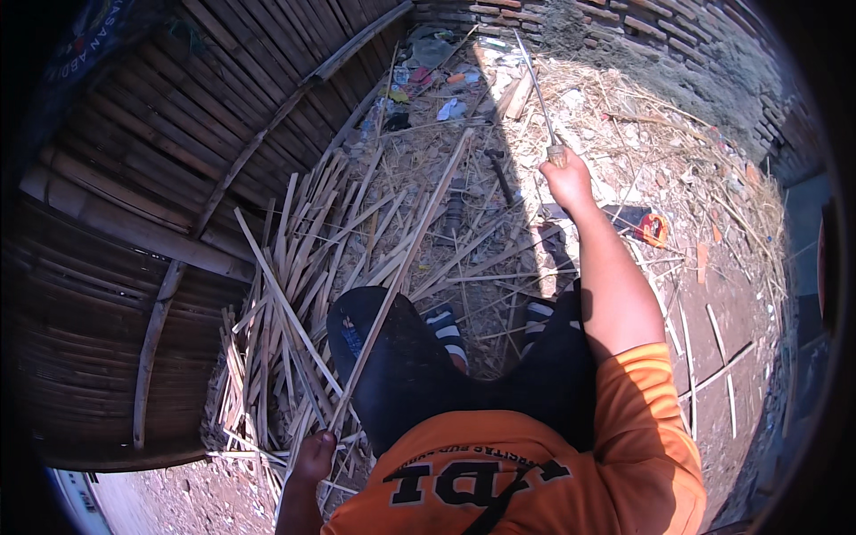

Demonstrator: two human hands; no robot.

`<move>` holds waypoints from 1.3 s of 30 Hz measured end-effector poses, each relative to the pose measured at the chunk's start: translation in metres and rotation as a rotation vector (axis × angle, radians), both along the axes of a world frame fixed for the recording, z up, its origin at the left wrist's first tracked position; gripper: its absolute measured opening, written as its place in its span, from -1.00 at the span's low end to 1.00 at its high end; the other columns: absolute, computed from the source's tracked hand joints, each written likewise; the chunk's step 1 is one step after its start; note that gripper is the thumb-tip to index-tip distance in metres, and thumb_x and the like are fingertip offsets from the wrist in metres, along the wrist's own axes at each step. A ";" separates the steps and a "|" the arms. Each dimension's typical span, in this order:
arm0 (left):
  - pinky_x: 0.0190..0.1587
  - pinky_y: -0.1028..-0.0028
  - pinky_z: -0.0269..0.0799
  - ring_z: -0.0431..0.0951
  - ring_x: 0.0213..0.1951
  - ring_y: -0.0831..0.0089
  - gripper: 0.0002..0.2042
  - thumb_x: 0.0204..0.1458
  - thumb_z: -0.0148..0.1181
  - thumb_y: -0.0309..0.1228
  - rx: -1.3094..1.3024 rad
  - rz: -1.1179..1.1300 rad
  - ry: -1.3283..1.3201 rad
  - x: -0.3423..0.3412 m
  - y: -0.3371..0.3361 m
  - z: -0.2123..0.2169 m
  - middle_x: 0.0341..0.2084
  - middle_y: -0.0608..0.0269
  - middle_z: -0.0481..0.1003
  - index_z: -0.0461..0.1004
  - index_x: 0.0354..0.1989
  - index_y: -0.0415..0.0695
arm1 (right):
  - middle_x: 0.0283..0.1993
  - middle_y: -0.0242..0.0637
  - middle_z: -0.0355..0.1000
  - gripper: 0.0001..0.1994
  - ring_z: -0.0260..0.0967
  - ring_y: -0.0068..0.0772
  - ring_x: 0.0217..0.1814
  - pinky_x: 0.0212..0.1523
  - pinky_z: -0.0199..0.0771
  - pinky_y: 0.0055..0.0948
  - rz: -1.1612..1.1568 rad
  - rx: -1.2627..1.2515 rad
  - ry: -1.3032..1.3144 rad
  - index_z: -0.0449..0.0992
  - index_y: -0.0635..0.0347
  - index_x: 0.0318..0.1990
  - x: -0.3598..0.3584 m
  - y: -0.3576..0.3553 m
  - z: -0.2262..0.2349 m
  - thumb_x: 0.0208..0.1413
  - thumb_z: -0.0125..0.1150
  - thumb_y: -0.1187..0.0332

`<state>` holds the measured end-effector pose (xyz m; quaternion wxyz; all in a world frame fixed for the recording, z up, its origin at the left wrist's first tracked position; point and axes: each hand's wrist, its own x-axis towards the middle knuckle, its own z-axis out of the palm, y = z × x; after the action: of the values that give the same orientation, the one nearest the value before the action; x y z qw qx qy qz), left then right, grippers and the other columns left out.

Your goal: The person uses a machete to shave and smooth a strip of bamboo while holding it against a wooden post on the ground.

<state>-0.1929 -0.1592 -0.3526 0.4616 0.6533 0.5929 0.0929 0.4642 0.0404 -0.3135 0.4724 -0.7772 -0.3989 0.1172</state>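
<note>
In my left hand (314,456), low at the left, the near end of a long bamboo strip (410,260) is gripped. The strip slants up and away past my left knee. My right hand (571,183) is stretched forward and wraps round the wooden handle of a long knife (538,89). Its narrow blade points up and away from me, apart from the strip. Beside my left leg lies a loose heap of similar bamboo strips (290,294).
A slatted bamboo wall (187,134) rises at the left, a brick wall (660,27) at the far side. Right of my right forearm lies a tool with an orange handle (655,230), perhaps a saw. Scraps, straw and litter (450,109) cover the ground ahead.
</note>
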 end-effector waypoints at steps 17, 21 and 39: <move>-0.55 0.49 0.04 0.15 -0.67 0.56 -0.40 0.33 -0.37 0.22 -0.147 -0.123 -0.043 0.045 0.032 0.001 -0.73 0.47 0.17 0.32 -0.43 -0.07 | -0.31 -0.03 0.55 -0.69 0.52 0.12 -0.15 -0.10 0.53 0.00 0.730 -0.325 -0.493 0.55 0.11 -0.15 -0.086 -0.001 0.015 -0.12 0.24 0.32; -0.55 0.50 0.04 0.15 -0.67 0.59 -0.42 0.36 -0.33 0.15 -0.252 0.012 -0.093 0.059 0.031 0.019 -0.73 0.47 0.20 0.33 -0.49 -0.07 | -0.32 -0.03 0.54 -0.70 0.52 0.12 -0.15 -0.10 0.53 0.00 0.660 -0.321 -0.406 0.54 0.15 -0.16 -0.086 -0.005 0.028 -0.12 0.25 0.32; -0.36 -0.02 0.41 0.56 -0.43 -0.25 -0.54 0.29 -0.04 -0.05 0.334 0.020 0.331 0.111 0.022 0.032 -0.61 -0.21 0.48 0.43 -0.41 -0.26 | -0.34 0.02 0.53 -0.71 0.52 0.16 -0.16 -0.10 0.50 0.05 0.975 -0.297 -0.548 0.55 0.12 -0.18 -0.134 -0.022 0.028 -0.14 0.28 0.32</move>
<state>-0.0821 -0.1374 -0.3209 0.2426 0.7211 0.6433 0.0860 0.3301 0.0183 -0.2855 0.1292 -0.5637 -0.7978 0.1704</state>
